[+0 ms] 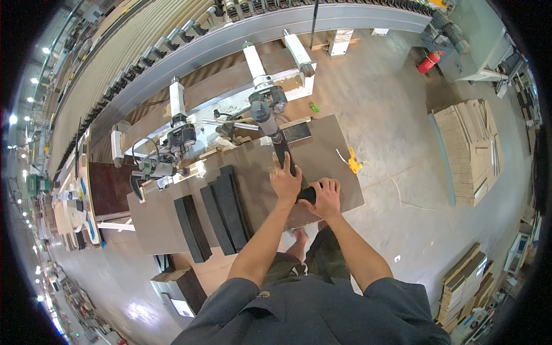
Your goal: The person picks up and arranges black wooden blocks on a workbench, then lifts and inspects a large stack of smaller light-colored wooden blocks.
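My left hand lies flat with fingers spread on a narrow black strip that runs across the brown worktable toward a clamp head of the machine. My right hand grips the near end of that black strip, fingers curled over it. Both forearms come up from the lower edge.
Several black strips lie side by side on the table's left part. A yellow clip sits near the table's right edge. A long conveyor machine runs behind. Stacks of boards stand on the floor at right, a red extinguisher beyond.
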Tool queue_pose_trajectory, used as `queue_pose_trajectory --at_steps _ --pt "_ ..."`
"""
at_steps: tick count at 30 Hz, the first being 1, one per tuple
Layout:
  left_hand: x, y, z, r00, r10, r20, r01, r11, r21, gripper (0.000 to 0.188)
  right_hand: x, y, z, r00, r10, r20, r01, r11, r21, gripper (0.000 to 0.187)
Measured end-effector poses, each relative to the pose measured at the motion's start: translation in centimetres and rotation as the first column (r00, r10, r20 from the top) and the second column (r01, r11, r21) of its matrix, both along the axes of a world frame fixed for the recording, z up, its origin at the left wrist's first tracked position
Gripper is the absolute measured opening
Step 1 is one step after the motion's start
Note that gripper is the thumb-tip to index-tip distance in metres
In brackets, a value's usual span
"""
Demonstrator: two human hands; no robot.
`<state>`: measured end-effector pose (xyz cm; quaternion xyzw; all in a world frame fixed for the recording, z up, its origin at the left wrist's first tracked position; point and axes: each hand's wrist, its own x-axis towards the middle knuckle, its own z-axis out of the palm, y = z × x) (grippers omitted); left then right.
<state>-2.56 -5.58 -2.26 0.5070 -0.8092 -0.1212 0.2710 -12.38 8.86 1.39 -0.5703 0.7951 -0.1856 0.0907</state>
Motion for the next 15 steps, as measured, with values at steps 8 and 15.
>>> queue_pose_trajectory --at_steps 8,15 --pt "-0.3 0.5 0.0 1.0 0.028 0.014 -0.028 1.0 -0.01 0.068 0.0 -0.6 -1.7 0.996 -0.087 -0.026 0.087 0.996 -0.017 0.027" --pt "0.0 0.7 0.1 1.0 0.02 0.019 -0.021 0.998 0.054 0.066 0.5 -0.6 -1.9 0.993 -0.103 -0.048 0.102 0.994 -0.033 0.023"
